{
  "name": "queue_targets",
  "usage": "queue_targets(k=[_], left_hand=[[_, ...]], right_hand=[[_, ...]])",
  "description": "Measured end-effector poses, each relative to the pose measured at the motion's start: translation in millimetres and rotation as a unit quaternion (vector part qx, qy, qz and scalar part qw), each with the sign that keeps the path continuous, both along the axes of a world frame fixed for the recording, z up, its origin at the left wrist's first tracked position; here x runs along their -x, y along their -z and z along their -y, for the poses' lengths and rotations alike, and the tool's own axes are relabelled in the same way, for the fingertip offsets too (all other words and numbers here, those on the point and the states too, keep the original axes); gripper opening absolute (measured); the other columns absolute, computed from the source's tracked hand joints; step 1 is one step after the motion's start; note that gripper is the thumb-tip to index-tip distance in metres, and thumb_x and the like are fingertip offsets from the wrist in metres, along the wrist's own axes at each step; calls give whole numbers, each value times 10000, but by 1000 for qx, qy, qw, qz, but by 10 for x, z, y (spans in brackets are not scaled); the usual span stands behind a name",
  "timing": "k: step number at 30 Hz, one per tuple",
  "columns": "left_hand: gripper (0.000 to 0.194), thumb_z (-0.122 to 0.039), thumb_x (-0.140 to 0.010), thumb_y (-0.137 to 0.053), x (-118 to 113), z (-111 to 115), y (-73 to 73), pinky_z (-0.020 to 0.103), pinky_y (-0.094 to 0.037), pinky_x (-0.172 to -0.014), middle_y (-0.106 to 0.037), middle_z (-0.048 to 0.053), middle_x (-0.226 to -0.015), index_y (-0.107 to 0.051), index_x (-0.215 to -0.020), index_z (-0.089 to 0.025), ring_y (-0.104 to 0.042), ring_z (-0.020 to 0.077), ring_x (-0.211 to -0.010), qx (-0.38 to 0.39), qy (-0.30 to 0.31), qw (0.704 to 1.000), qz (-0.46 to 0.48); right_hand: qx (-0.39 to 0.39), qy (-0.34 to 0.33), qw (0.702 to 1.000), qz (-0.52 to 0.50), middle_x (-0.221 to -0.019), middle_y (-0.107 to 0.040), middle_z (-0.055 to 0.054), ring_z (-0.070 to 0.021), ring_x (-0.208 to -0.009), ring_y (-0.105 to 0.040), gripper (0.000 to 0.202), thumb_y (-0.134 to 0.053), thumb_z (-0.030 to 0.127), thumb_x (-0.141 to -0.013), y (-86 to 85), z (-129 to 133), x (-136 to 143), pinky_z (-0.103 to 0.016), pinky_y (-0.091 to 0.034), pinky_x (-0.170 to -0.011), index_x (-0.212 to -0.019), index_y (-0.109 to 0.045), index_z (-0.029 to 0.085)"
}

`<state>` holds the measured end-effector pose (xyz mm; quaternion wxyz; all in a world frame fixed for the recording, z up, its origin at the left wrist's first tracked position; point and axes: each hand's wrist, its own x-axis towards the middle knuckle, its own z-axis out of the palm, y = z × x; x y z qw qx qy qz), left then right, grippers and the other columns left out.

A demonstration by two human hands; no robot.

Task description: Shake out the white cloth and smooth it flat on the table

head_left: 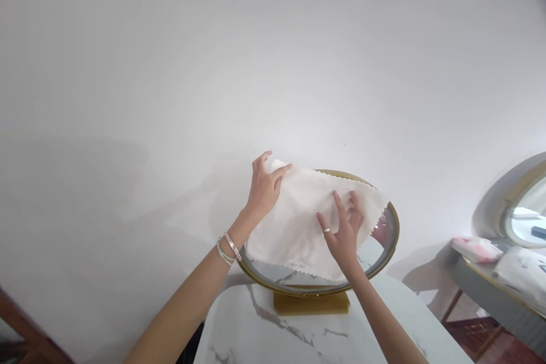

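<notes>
A white cloth (298, 210) with a scalloped edge is spread over most of an oval, gold-rimmed mirror (394, 227). My right hand (343, 230), with a ring on one finger, presses on the front of the cloth, fingers spread. At the upper left of the mirror is my left hand (265, 185), its thumb and fingers apart around the cloth's corner; the rim there is hidden. The mirror's lower right part shows beside the cloth. Below it, a gold base (311, 303) stands on a white marbled tabletop (315, 335).
A plain pale wall (273, 57) rises close behind the mirror. To the right stands a second table (482, 281) with a pink-and-white packet (476, 249), a white plastic bag (522, 273) and another round mirror (531, 219). Brown wood (25, 324) shows at the lower left.
</notes>
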<state>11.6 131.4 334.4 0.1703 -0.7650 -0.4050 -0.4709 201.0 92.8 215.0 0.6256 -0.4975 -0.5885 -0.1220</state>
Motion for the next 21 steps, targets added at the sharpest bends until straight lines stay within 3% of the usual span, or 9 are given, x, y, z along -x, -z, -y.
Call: queue_targets(k=[2,5,9,14,18,21], left_hand=[[310,-126,-917,-452,-43,67,54,440,-452,-1012,-498,83,-1358,-717,-1020,-250,-436,253,-1284,-52,7,999,-12],[288,-199,-949,-442,-76,125,85,354,-497,-955,-647,52,-1194,-668,-1126,-229,-592,197,-1116,-3,34,999,-36],[427,-410,-907,-556,-66,61,123,318,-554,-842,-690,44,-1155,-564,-1292,-226,-661,207,-1031,87,42,995,-18],[258,-319,-912,-570,90,-43,266,313,-547,-931,-696,12,-1176,-679,-1136,-252,-656,179,-1084,35,136,987,77],[255,-305,-908,-569,369,-18,581,330,-574,-898,-703,27,-1160,-693,-1121,-236,-672,193,-1056,-16,117,977,179],[284,-326,-899,-578,596,50,992,340,-577,-883,-709,50,-1143,-690,-1130,-207,-679,214,-1039,-11,55,967,250]], right_hand=[[13,40,998,54,-1588,3,-109,-366,-1447,-68,628,-490,508,-914,105,-46,44,-652,-199,-1083,-1476,-301,299],[13,69,994,86,-1592,84,-114,-395,-1449,31,705,-479,507,-924,157,-121,79,-714,-118,-1064,-1518,-150,316],[2,90,989,117,-1582,161,-121,-419,-1439,71,750,-485,505,-925,119,-227,76,-743,-94,-1040,-1527,-81,315],[-28,123,975,182,-1584,140,-136,-460,-1430,-1,769,-509,511,-910,-3,-317,130,-782,-60,-999,-1526,-86,329],[-57,102,960,254,-1591,98,-127,-462,-1424,-87,787,-547,506,-891,-100,-336,318,-773,-33,-1011,-1519,-96,363],[-75,71,944,312,-1596,-33,-123,-421,-1430,-139,744,-536,490,-899,-47,-350,508,-756,-15,-1032,-1515,-139,363]])
